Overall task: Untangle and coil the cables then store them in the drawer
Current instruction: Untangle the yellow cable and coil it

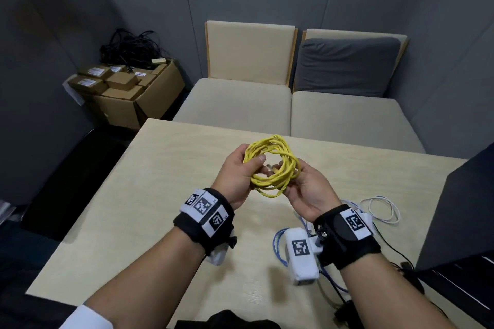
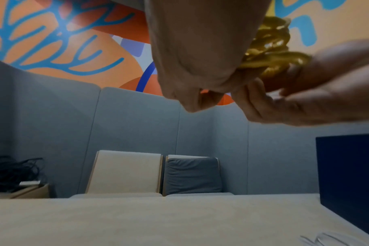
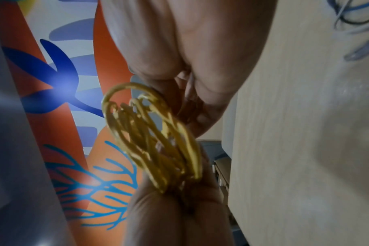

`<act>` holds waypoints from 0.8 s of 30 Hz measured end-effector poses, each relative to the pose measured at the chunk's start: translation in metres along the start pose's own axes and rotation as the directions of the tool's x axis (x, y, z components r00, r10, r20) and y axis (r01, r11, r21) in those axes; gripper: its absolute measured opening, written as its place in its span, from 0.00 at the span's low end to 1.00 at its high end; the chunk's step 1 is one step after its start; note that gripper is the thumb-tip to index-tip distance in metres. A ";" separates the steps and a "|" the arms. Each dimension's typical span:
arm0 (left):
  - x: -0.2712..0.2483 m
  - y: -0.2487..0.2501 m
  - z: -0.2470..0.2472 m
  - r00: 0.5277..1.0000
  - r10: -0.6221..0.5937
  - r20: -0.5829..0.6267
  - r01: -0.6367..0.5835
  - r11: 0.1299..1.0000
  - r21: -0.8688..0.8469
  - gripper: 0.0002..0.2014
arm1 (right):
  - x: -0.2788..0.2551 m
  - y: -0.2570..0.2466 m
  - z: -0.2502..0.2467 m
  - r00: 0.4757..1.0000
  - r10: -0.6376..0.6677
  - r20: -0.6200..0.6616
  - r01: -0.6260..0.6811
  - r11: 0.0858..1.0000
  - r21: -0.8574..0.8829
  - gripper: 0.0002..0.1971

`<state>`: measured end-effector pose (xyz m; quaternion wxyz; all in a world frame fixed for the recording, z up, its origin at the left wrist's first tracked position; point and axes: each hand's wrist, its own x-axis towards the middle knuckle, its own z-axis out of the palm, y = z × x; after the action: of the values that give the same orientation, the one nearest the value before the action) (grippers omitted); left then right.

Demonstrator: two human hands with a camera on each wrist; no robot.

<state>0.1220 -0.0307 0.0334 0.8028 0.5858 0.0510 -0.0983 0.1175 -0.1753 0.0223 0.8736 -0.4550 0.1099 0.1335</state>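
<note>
Light wooden table (image 1: 165, 195) bears white cable (image 1: 385, 208) and blue cable (image 1: 278, 246).

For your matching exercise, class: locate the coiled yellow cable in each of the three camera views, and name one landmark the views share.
Head: yellow cable at picture centre, gripped by left hand and right hand above the table.
Left wrist: upper right, between both hands.
Right wrist: centre, seen edge-on.
Shared landmark: the light wooden table.
</note>
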 end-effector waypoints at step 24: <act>0.010 -0.009 0.010 0.973 0.207 -0.100 -0.142 0.883 0.447 0.05 | -0.020 -0.036 0.033 0.957 -0.162 0.239 0.185 -0.291 -0.939 0.10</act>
<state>0.1291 -0.0434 0.0261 0.6508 0.7585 0.0329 0.0085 0.1128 -0.1706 0.0753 0.1810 -0.9761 -0.1125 0.0423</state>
